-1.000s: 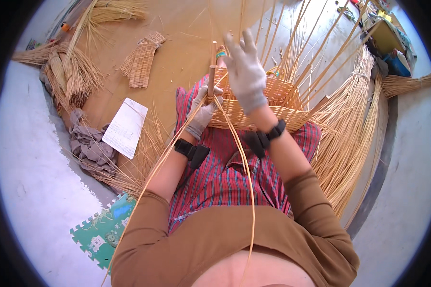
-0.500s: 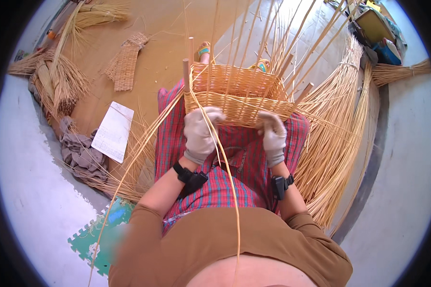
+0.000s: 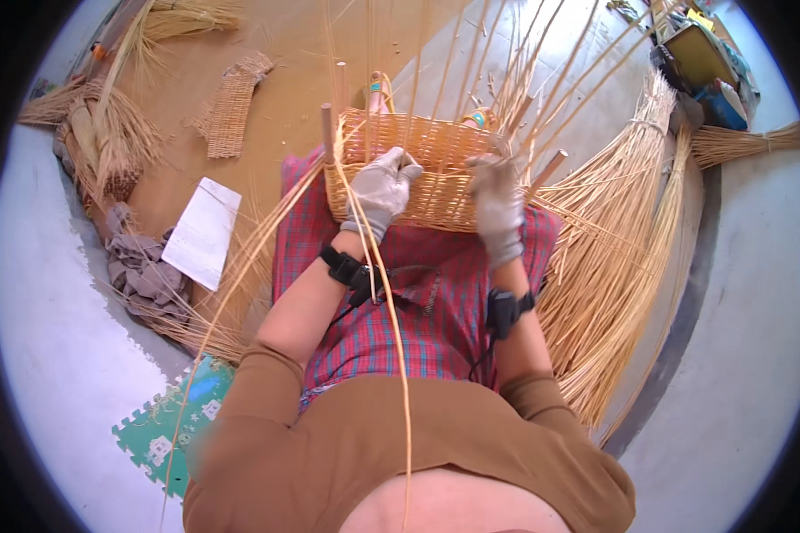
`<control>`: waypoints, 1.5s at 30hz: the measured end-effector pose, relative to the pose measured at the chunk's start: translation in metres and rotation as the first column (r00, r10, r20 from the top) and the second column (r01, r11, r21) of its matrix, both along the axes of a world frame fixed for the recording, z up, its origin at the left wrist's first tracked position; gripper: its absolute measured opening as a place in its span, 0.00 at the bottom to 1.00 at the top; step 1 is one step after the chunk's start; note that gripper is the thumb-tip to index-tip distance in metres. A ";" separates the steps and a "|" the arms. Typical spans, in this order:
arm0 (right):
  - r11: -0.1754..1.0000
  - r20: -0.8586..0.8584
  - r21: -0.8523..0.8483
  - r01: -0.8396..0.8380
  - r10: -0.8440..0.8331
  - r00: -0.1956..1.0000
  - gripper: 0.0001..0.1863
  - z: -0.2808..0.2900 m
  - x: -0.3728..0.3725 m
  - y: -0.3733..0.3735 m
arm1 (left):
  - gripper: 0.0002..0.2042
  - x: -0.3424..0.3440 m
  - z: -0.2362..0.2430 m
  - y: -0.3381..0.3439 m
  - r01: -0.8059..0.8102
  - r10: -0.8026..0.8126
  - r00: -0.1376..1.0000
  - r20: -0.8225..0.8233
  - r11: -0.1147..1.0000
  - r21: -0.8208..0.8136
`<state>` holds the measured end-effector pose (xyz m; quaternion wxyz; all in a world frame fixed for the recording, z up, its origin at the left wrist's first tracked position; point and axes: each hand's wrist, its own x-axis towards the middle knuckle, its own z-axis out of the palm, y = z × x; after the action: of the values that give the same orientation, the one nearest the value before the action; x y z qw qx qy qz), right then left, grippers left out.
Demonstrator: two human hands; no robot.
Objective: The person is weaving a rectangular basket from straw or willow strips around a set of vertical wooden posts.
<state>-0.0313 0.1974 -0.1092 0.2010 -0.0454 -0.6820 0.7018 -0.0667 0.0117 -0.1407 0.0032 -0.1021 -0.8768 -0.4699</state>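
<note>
A wicker basket (image 3: 443,200) with tall upright stakes and thick corner sticks (image 3: 326,133) rests on red plaid cloth (image 3: 418,338) across my lap. My left hand (image 3: 382,186), in a pale glove, is at the basket's near rim with its fingers closed; what they grip is hidden. Long loose strands (image 3: 382,293) trail from the left corner past it and down over my body. My right hand (image 3: 498,204), also gloved, is at the right part of the basket; its fingers are blurred by motion.
Long cane bundles (image 3: 604,275) lie at the right, shorter bundles (image 3: 116,142) at the left. A woven panel (image 3: 227,120), white sheet (image 3: 203,233), crumpled cloth (image 3: 147,271) and foam mat (image 3: 147,426) lie to my left. Mixed items (image 3: 698,62) sit at back right. My feet (image 3: 378,93) show beyond the basket.
Both hands dropped from the corner stick and upper stakes to below the basket, then rose onto its near side. My left hand now sits higher and further right on the rim.
</note>
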 end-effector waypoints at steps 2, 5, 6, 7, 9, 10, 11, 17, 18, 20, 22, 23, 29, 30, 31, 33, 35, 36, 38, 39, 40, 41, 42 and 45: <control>0.947 0.002 -0.021 -0.320 0.320 0.947 0.20 -0.047 0.023 0.007 | 0.07 0.003 0.014 0.009 -0.100 0.002 0.922 0.387 0.967 0.234; 0.837 -0.228 0.548 0.008 0.140 0.963 0.18 -0.005 -0.028 -0.003 | 0.08 0.009 -0.002 0.007 -0.103 -0.014 0.944 0.331 0.937 0.334; 0.676 -0.316 0.727 0.122 0.172 0.933 0.20 0.022 -0.043 -0.011 | 0.09 0.010 -0.002 0.008 -0.109 -0.002 0.959 0.285 0.921 0.373; 0.678 -0.317 0.723 0.129 0.161 0.935 0.20 0.023 -0.051 -0.017 | 0.10 0.012 0.002 0.012 -0.121 0.025 0.964 0.264 0.927 0.355; 0.751 -0.296 0.635 0.178 0.024 0.955 0.25 0.025 -0.069 -0.027 | 0.09 0.007 0.005 0.010 -0.120 0.016 0.946 0.324 0.945 0.305; 0.750 -0.303 0.636 0.180 0.028 0.953 0.25 0.022 -0.058 -0.022 | 0.09 0.005 0.006 0.008 -0.120 0.011 0.921 0.391 0.959 0.256; 0.944 -0.167 0.329 0.001 0.057 0.984 0.27 0.012 -0.038 -0.014 | 0.09 -0.001 0.006 0.004 -0.136 0.026 0.925 0.380 0.955 0.263; 0.959 0.031 -0.275 -0.071 0.082 0.996 0.16 -0.068 0.038 0.026 | 0.14 -0.006 0.032 0.028 -0.212 0.012 0.881 0.472 0.903 0.373; 0.960 0.033 -0.273 -0.068 0.079 0.996 0.16 -0.065 0.043 0.020 | 0.14 -0.006 0.031 0.029 -0.210 0.009 0.881 0.473 0.903 0.375; 0.991 -0.202 0.056 -0.120 0.129 0.971 0.11 -0.055 0.050 0.000 | 0.18 -0.009 0.033 0.032 -0.261 0.136 0.873 0.468 0.942 0.213; 0.969 -0.008 0.207 -0.133 0.138 0.990 0.08 -0.023 0.065 -0.010 | 0.20 -0.006 0.020 0.031 -0.276 0.145 0.883 0.446 0.929 0.246; 0.993 0.074 0.072 -0.096 0.090 0.993 0.09 -0.027 0.058 0.004 | 0.20 -0.006 0.019 0.031 -0.296 0.163 0.878 0.449 0.924 0.243; 0.931 0.424 -0.245 0.272 -0.150 0.893 0.12 -0.065 0.043 0.083 | 0.30 0.027 0.033 0.036 0.012 -0.059 0.810 -0.583 0.996 -0.085; 0.956 0.325 -0.072 0.284 -0.247 0.913 0.12 -0.049 0.037 0.069 | 0.30 0.037 0.029 0.043 0.018 -0.068 0.813 -0.578 0.996 -0.092; 0.946 0.206 0.102 0.307 -0.322 0.924 0.13 -0.035 0.026 0.060 | 0.33 0.050 0.022 0.061 0.059 -0.195 0.900 -0.390 0.940 -0.335; 0.660 -0.458 0.617 0.429 -0.142 0.877 0.22 -0.014 -0.019 0.063 | 0.37 0.050 0.003 0.089 0.149 -0.285 0.943 -0.171 0.822 -0.550; 0.606 -0.199 0.767 0.213 -0.092 0.976 0.28 0.018 -0.045 0.055 | 0.41 0.042 -0.011 0.096 -0.005 -0.187 0.954 -0.234 0.773 -0.635; 0.608 -0.189 0.767 0.207 -0.094 0.977 0.28 0.019 -0.040 0.055 | 0.41 0.041 -0.012 0.096 0.002 -0.189 0.956 -0.225 0.771 -0.637; 0.833 -0.152 0.505 0.226 -0.172 0.973 0.26 0.023 -0.023 0.070 | 0.40 0.037 -0.004 0.096 0.074 -0.271 0.948 -0.164 0.692 -0.718; 0.916 0.050 0.361 0.176 -0.208 0.977 0.26 0.004 -0.002 0.093 | 0.37 0.037 0.002 0.097 0.074 -0.264 0.953 -0.146 0.674 -0.735; 0.914 0.045 0.368 0.174 -0.204 0.978 0.26 -0.019 0.019 0.101 | 0.37 0.034 0.002 0.100 0.069 -0.259 0.954 -0.151 0.680 -0.730; 0.940 0.131 0.296 0.171 -0.217 0.967 0.26 -0.042 0.037 0.110 | 0.36 0.029 0.000 0.104 0.077 -0.247 0.960 -0.133 0.688 -0.722; 0.962 0.237 0.216 0.168 -0.218 0.947 0.25 -0.042 0.052 0.104 | 0.35 0.035 -0.003 0.103 0.097 -0.234 0.968 -0.094 0.690 -0.718; 0.971 0.088 0.235 0.033 -0.055 0.995 0.34 -0.002 0.045 0.053 | 0.28 0.035 0.009 0.086 0.143 -0.231 0.970 -0.070 0.786 -0.602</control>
<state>0.0137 0.2502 -0.1114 0.1881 -0.0695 -0.7672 0.6092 -0.0321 0.0975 -0.1315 -0.0139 -0.2174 -0.9624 -0.1625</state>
